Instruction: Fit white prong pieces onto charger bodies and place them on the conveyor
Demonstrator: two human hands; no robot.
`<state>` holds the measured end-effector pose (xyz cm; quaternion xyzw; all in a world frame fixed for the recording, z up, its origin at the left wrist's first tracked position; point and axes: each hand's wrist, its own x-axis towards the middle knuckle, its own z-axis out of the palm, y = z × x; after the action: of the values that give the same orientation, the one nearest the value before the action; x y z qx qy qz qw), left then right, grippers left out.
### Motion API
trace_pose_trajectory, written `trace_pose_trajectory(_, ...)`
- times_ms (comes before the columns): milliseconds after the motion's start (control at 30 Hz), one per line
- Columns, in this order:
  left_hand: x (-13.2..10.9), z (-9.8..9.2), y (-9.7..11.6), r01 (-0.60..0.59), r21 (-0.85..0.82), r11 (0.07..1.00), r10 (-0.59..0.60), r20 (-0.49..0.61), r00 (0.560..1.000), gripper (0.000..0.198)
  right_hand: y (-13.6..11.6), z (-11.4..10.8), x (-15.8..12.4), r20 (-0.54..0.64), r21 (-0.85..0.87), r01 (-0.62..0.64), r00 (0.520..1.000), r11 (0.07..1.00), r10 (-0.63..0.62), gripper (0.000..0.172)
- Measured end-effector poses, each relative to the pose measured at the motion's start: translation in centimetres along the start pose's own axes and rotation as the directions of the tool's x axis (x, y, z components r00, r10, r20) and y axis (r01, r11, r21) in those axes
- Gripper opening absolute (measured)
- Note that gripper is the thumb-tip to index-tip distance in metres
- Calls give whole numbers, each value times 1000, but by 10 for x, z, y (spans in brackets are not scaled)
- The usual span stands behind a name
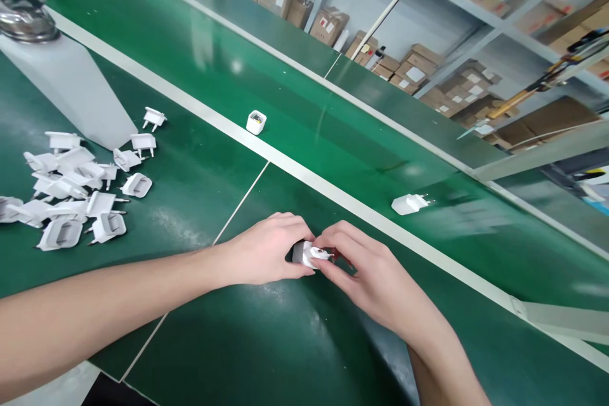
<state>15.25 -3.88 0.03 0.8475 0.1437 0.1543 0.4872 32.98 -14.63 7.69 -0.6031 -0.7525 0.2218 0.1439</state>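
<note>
Head view: left hand point(264, 248) closed around white plug adapter point(308, 254); right hand point(371, 273) gripping same adapter, fingers curled over it.

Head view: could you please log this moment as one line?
left hand: white plug adapter | right hand: same adapter | nearby: white adapter pile

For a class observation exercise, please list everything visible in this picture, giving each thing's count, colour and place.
Two-pin plastic plug adapters: about twenty, white, heaped at left on the belt.
Cube-shaped plastic adapter: one, white, on the far belt lane.
Pronged plastic adapter: one, white, on the far lane, right.
Green assembly-line belt: two lanes, green, across the view.
Tapered plastic stand: one, white, upper left.
Cardboard cartons: many, brown, on grey metal shelves, upper right.
Plastic plug adapter with dark grey end: one, white, between the hands.
Left hand: one, gripping that adapter.
Right hand: one, fingers on that adapter.
</note>
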Motion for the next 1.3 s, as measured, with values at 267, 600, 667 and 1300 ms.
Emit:
trace_pose_trajectory(267, 0, 0, -1, -20, 1, 1000, 20, 1, 1000, 24, -5, -3, -1, 15, -162, 61, 998, 985, -60, 20)
trace_pose_trajectory(600, 1, -1, 1, -17, 28, 999, 16, 17, 1000, 27, -14, -2, -5, 23, -347, 86, 996, 934, -83, 27)
trace_pose_trajectory(667, 0, -1, 0, -17, 31, 999, 17, 18, 1000, 26, -14, -2, -6, 17, -350, 75, 997, 934, -73, 27)
trace_pose_trajectory(1300, 1, -3, 1, -15, 24, 1000, 14, 25, 1000, 21, -3, -1, -3, 42, -135, 22, 999, 991, -17, 20)
